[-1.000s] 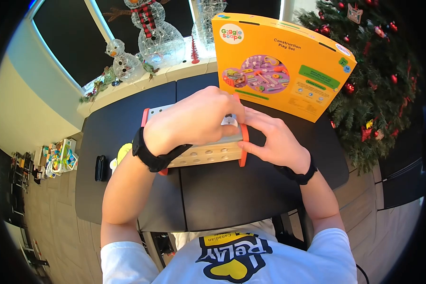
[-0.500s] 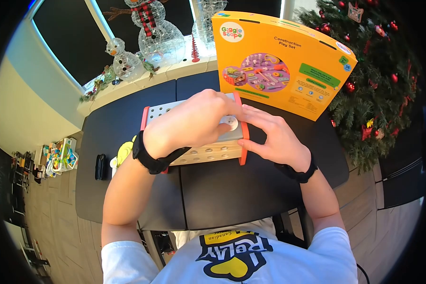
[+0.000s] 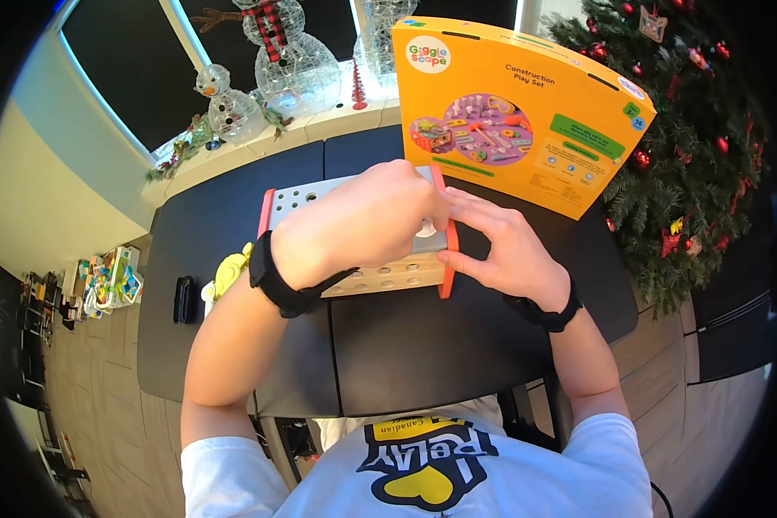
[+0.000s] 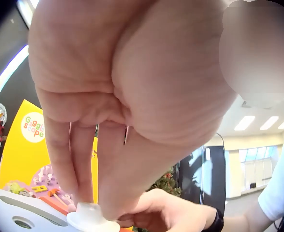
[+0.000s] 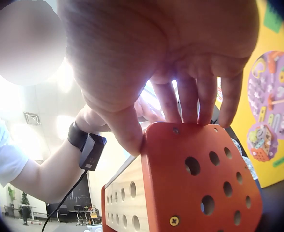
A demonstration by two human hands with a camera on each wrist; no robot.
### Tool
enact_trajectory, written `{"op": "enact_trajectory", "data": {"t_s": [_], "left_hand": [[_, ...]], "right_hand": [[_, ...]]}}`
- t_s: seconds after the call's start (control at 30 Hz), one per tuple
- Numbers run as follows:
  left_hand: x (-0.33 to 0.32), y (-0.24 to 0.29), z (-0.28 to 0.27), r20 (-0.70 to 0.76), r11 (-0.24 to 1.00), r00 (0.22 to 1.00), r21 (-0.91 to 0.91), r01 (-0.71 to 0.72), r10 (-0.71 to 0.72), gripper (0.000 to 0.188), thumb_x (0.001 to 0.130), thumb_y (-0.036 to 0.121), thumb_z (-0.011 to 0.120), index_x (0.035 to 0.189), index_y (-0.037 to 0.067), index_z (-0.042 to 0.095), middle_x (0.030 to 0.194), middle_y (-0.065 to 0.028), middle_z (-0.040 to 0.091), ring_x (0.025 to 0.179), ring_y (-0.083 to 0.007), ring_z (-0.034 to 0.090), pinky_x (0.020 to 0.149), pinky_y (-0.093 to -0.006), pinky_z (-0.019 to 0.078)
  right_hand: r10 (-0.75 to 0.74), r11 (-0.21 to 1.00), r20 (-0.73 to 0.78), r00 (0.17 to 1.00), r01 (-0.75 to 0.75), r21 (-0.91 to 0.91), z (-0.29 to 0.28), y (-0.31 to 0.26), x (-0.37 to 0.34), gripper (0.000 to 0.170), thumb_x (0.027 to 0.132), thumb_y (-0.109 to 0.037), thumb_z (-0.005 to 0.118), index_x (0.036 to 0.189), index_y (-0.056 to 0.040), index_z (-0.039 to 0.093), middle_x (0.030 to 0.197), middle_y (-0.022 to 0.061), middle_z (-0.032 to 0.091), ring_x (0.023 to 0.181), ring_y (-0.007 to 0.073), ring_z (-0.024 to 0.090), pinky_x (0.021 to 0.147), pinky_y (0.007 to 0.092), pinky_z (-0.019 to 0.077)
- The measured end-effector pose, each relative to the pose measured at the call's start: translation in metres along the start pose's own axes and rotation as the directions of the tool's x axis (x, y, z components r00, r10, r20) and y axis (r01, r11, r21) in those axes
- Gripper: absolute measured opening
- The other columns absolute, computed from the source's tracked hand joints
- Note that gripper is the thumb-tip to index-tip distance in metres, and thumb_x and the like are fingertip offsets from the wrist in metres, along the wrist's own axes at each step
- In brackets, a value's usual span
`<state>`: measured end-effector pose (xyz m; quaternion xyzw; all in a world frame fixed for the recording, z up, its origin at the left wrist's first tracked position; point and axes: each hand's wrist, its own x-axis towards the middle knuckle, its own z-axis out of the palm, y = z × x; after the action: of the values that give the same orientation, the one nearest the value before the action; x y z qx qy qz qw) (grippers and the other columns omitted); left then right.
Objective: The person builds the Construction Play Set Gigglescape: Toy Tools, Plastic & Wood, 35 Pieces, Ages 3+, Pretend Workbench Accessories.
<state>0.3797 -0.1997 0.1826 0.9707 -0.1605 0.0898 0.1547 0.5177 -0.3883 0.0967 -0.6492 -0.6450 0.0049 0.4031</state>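
- Position: white piece (image 4: pixel 91 215) sits at the right-hand end of the grey top panel (image 3: pixel 283 207) of the wooden box (image 3: pixel 388 277), just beside the red end panel (image 5: pixel 166 188).
- Long axis: I read the box as lying crosswise in front of the person, its right end slightly farther from the body. The white piece appears roughly upright, flange downward; I cannot tell whether it is seated in a hole.
- Left hand (image 3: pixel 362 216): reaches across the top panel and pinches the white piece between thumb and fingers. It is the working hand.
- Right hand (image 3: pixel 519 250): near the left one; fingers extended along the top edge of the red end panel, thumb on its near corner. I judge this a brace against sliding.
- Governing relation: I judge that the next adjustment depends on keeping the white piece's axis square to the top panel.
- Clearance: the yellow carton (image 3: pixel 518 104) stands close behind the box's right end, limiting far-side travel. Bare bench (image 3: pixel 431 345) lies between box and near edge. A green item (image 3: pixel 230 272) lies beside the left end; I keep the left forearm clear of it.
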Motion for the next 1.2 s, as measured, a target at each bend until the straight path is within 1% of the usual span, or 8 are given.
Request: {"op": "enact_trajectory", "data": {"t_s": [0.1, 0.3, 0.5, 0.6, 0.7, 0.9, 1.1, 1.2], "left_hand": [[0.000, 0.008, -0.013, 0.035, 0.988, 0.998, -0.145, 0.061, -0.057, 0.012, 0.083, 0.009, 0.078, 0.093, 0.001, 0.076, 0.092, -0.0191, 0.074, 0.084, -0.0395, 0.070, 0.075, -0.0457, 0.0563], [0.001, 0.010, 0.004, -0.010, 0.947, 0.963, 0.183, 0.265, -0.268, 0.014, 0.087, 0.014, 0.075, 0.090, 0.001, 0.075, 0.086, -0.0189, 0.071, 0.083, -0.0387, 0.070, 0.075, -0.0468, 0.0556], [-0.003, 0.002, 0.003, -0.031, 0.998, 0.999, 0.064, -0.012, 0.014, 0.018, 0.085, 0.013, 0.075, 0.099, 0.001, 0.076, 0.089, -0.0193, 0.073, 0.087, -0.0405, 0.070, 0.077, -0.0466, 0.0561], [-0.003, 0.006, -0.008, 0.037, 0.991, 0.993, -0.062, 0.116, -0.113, 0.020, 0.085, 0.012, 0.075, 0.102, 0.001, 0.077, 0.089, -0.0200, 0.073, 0.089, -0.0417, 0.070, 0.078, -0.0470, 0.0561], [-0.004, 0.001, 0.000, -0.120, 0.995, 0.992, -0.087, 0.038, -0.049, 0.018, 0.085, 0.012, 0.075, 0.100, 0.001, 0.077, 0.086, -0.0203, 0.071, 0.089, -0.0420, 0.069, 0.078, -0.0475, 0.0559], [0.006, 0.013, 0.006, 0.014, 0.942, 0.963, 0.214, 0.260, -0.269, 0.014, 0.085, 0.009, 0.073, 0.095, -0.001, 0.076, 0.088, -0.0214, 0.072, 0.088, -0.0417, 0.069, 0.080, -0.0479, 0.0557], [0.000, 0.004, 0.000, 0.037, 0.996, 0.996, -0.031, 0.086, -0.085, 0.012, 0.084, 0.006, 0.073, 0.094, -0.001, 0.076, 0.092, -0.0213, 0.072, 0.090, -0.0408, 0.069, 0.083, -0.0467, 0.0556], [0.001, -0.003, 0.003, -0.125, 0.994, 0.992, -0.109, 0.018, -0.032, 0.013, 0.084, 0.010, 0.074, 0.092, 0.000, 0.077, 0.093, -0.0221, 0.073, 0.091, -0.0404, 0.070, 0.082, -0.0459, 0.0558]], "right_hand": [[0.008, 1.000, -0.003, 1.000, -0.008, 0.024, 0.000, 0.000, 0.000, 0.052, 0.085, -0.020, 0.083, 0.130, 0.0006, 0.067, 0.139, 0.0215, 0.065, 0.136, 0.0357, 0.058, 0.110, 0.0424, 0.0500], [-0.001, 1.000, -0.002, 1.000, 0.001, 0.000, -0.001, 0.000, -0.001, 0.054, 0.085, -0.021, 0.083, 0.131, 0.0001, 0.067, 0.139, 0.0211, 0.065, 0.136, 0.0351, 0.058, 0.111, 0.0427, 0.0499], [0.006, 1.000, 0.002, 1.000, -0.006, -0.001, -0.001, 0.000, -0.001, 0.054, 0.086, -0.022, 0.083, 0.132, -0.0001, 0.067, 0.139, 0.0213, 0.065, 0.137, 0.0354, 0.057, 0.112, 0.0426, 0.0494], [0.011, 1.000, -0.006, 1.000, -0.011, 0.009, 0.000, -0.001, 0.000, 0.053, 0.086, -0.022, 0.083, 0.131, -0.0002, 0.067, 0.139, 0.0216, 0.065, 0.137, 0.0356, 0.057, 0.112, 0.0426, 0.0493], [0.007, 1.000, 0.013, 1.000, -0.007, 0.007, -0.003, -0.003, 0.000, 0.052, 0.086, -0.022, 0.083, 0.131, -0.0005, 0.067, 0.139, 0.0218, 0.065, 0.137, 0.0356, 0.057, 0.112, 0.0427, 0.0492], [0.000, 1.000, 0.007, 1.000, 0.000, 0.001, -0.001, 0.000, 0.000, 0.053, 0.086, -0.022, 0.083, 0.131, -0.0009, 0.067, 0.139, 0.0219, 0.065, 0.137, 0.0357, 0.057, 0.111, 0.0426, 0.0494], [0.007, 1.000, 0.015, 1.000, -0.007, 0.011, 0.000, 0.003, -0.001, 0.054, 0.085, -0.021, 0.083, 0.132, -0.0008, 0.067, 0.139, 0.0224, 0.065, 0.137, 0.0362, 0.057, 0.111, 0.0424, 0.0493], [0.012, 1.000, 0.000, 1.000, -0.012, 0.021, 0.000, 0.000, 0.000, 0.055, 0.085, -0.022, 0.083, 0.133, -0.0006, 0.066, 0.140, 0.0224, 0.065, 0.137, 0.0361, 0.057, 0.112, 0.0425, 0.0492]]}}
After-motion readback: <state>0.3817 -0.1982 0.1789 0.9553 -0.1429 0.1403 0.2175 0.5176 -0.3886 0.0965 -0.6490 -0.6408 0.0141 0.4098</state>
